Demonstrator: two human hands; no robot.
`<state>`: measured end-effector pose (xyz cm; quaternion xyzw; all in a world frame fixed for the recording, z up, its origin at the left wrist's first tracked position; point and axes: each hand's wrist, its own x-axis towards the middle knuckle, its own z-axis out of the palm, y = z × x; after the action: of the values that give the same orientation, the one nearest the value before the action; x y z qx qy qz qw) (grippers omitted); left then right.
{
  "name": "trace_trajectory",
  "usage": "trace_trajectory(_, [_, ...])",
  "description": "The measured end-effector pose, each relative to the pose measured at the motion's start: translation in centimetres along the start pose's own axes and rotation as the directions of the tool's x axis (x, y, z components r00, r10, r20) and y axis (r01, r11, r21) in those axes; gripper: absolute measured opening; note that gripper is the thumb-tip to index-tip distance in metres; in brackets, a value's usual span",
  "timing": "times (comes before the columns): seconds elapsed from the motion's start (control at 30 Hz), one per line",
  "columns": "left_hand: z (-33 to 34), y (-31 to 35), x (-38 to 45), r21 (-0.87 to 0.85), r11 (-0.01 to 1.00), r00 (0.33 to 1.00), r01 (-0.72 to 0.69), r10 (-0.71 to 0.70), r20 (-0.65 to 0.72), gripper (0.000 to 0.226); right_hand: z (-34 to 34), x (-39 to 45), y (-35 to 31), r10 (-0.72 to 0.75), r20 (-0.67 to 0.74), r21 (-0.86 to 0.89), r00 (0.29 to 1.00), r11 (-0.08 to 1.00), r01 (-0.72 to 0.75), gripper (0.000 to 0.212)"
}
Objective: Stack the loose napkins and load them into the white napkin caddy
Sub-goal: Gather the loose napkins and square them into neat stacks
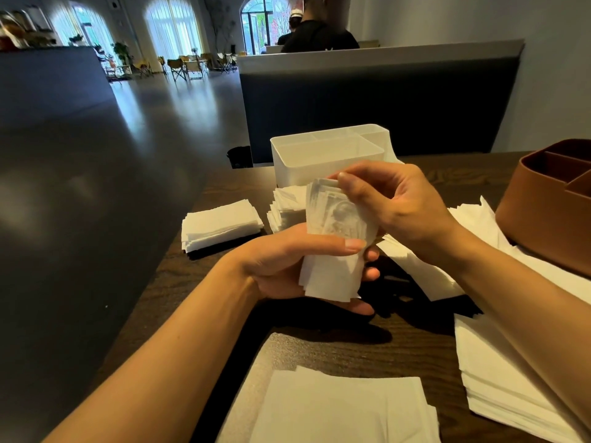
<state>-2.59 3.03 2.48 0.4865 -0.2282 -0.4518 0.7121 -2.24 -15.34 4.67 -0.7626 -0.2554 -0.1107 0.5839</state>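
The left hand (287, 263) grips a bundle of napkins (332, 251) above the middle of the table (367, 343), fingers curled round it. The right hand (393, 203) pinches the bundle's top edge. The white caddy (319, 158) stands behind, at the table's far edge.

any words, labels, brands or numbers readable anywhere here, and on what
None can be read.
The white napkin caddy and the brown caddy show no label.
The napkins in the left hand and right hand are plain, their top blurred.
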Motion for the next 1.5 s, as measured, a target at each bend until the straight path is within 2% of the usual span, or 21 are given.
trace_trajectory(0.13, [0.0, 0.0, 0.1, 0.082, 0.996, 0.998, -0.015, 0.020, -0.062, 0.035, -0.3, 0.2, 0.2, -0.004, -0.044, -0.044, 0.999, 0.999, 0.002, 0.021])
trace_trajectory(0.43, [0.0, 0.0, 0.3, 0.124, 0.992, 0.988, 0.013, 0.007, -0.157, 0.039, -0.8, 0.4, 0.7, 0.084, 0.011, -0.098, 0.996, 0.992, -0.082, 0.029])
trace_trajectory(0.53, [0.0, 0.1, 0.2, 0.149, 0.988, 0.985, 0.029, -0.002, -0.174, 0.042, -0.8, 0.5, 0.8, 0.079, -0.014, -0.082, 0.997, 0.993, -0.080, 0.026])
trace_trajectory(0.67, [-0.2, 0.2, 0.2, 0.200, 0.978, 0.987, 0.058, -0.026, -0.160, 0.046, -0.6, 0.5, 1.4, 0.082, 0.020, -0.115, 0.996, 0.990, -0.079, 0.023])
trace_trajectory(0.83, [-0.3, 0.2, 0.2, 0.120, 0.991, 0.982, 0.050, -0.027, -0.185, 0.043, -1.0, 0.6, 1.4, 0.086, 0.037, -0.115, 0.996, 0.990, -0.081, 0.016])
trace_trajectory(0.97, [0.0, 0.3, -0.1, 0.115, 0.992, 0.975, 0.049, -0.022, -0.223, 0.047, -1.5, 0.9, 1.7, 0.140, 0.065, -0.149, 0.988, 0.980, -0.129, 0.013])
trace_trajectory(1.1, [0.1, 0.4, -0.4, 0.173, 0.984, 0.972, 0.052, -0.010, -0.236, 0.041, -1.7, 0.9, 2.0, 0.185, 0.108, -0.153, 0.977, 0.974, -0.168, 0.016])
trace_trajectory(1.3, [-0.1, 0.7, -0.4, 0.137, 0.988, 0.989, 0.075, -0.056, -0.138, 0.035, -1.8, 0.8, 1.9, 0.201, 0.169, -0.152, 0.965, 0.973, -0.176, 0.025])
trace_trajectory(1.4, [-0.5, 1.0, -0.6, 0.069, 0.988, 0.985, 0.136, -0.127, -0.119, 0.038, -2.1, 0.9, 1.8, 0.211, 0.202, -0.212, 0.956, 0.963, -0.168, 0.030])
trace_trajectory(1.5, [-0.8, 1.1, -0.8, 0.090, 0.980, 0.980, 0.175, -0.165, -0.113, 0.049, -2.2, 0.8, 1.6, 0.279, 0.278, -0.197, 0.919, 0.953, -0.229, 0.040])
